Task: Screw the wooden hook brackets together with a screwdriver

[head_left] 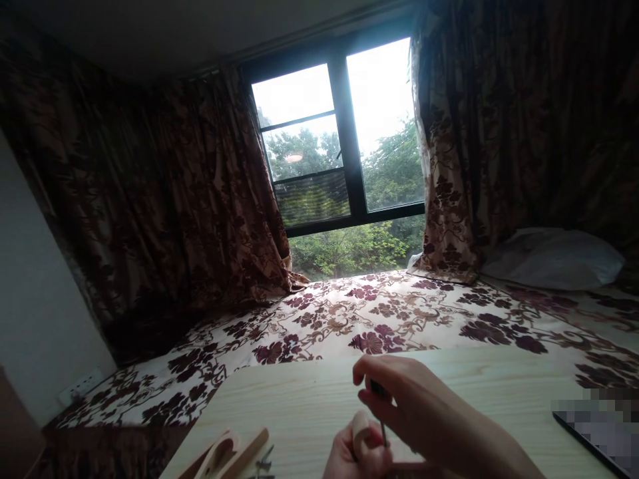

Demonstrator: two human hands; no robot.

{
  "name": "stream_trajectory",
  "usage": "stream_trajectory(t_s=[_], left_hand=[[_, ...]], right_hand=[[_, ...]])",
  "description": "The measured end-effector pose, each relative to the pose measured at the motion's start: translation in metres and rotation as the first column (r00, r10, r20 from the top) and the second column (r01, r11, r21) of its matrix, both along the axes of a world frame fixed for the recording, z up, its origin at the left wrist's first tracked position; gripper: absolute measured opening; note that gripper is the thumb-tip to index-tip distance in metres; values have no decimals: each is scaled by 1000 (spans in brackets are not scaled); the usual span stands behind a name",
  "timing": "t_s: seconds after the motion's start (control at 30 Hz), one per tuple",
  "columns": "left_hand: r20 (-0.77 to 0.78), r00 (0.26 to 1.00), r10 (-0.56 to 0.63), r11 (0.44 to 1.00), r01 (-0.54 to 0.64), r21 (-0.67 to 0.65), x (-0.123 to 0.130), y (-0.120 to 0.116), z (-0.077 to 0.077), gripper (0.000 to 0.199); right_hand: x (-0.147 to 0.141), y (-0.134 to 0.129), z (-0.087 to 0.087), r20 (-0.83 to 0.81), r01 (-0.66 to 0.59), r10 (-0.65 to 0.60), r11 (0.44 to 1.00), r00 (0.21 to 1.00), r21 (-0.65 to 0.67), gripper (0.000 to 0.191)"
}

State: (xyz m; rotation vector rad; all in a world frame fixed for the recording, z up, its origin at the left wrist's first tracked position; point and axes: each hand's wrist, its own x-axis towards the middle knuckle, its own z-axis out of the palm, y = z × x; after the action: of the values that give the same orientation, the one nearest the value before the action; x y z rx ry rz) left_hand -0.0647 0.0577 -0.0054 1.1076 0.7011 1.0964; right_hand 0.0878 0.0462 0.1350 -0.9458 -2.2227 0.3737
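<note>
My right hand (414,396) is wrapped around the dark handle of a screwdriver (378,388), its thin shaft pointing down. Below it, my left hand (344,456) grips a pale wooden piece (360,427) with a rounded end, low over the board. The screwdriver's tip reaches down by the left fingers; what it touches there is hidden. To the left lie more pale wooden parts (227,456), one of them curved. Several small metal screws (265,459) are scattered beside them, partly cut off by the lower edge.
A light wooden board (294,392) is the work surface, resting against a bed or ledge with flowered cloth (369,306). A dark flat device (594,442), partly blurred out, sits at the right. Behind are a window (349,133), patterned curtains (210,186) and a whitish bundle (554,259).
</note>
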Motion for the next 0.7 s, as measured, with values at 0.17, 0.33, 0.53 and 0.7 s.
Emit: stream_trajectory(t_s=[0.17, 0.33, 0.53, 0.7], left_hand=[[-12, 1000, -21, 998, 22, 52, 0, -4, 8, 50], [-43, 999, 10, 998, -8, 59, -1, -6, 14, 51], [-79, 997, 26, 999, -24, 35, -4, -3, 11, 50], [-91, 996, 7, 999, -3, 38, -4, -3, 11, 50]], right_hand=[[12, -8, 10, -20, -33, 32, 998, 999, -52, 33], [15, -1, 4, 62, 49, -49, 999, 997, -5, 35], [14, 6, -2, 58, 73, -74, 997, 996, 7, 15], [12, 1, 2, 73, 100, -100, 995, 992, 9, 13]])
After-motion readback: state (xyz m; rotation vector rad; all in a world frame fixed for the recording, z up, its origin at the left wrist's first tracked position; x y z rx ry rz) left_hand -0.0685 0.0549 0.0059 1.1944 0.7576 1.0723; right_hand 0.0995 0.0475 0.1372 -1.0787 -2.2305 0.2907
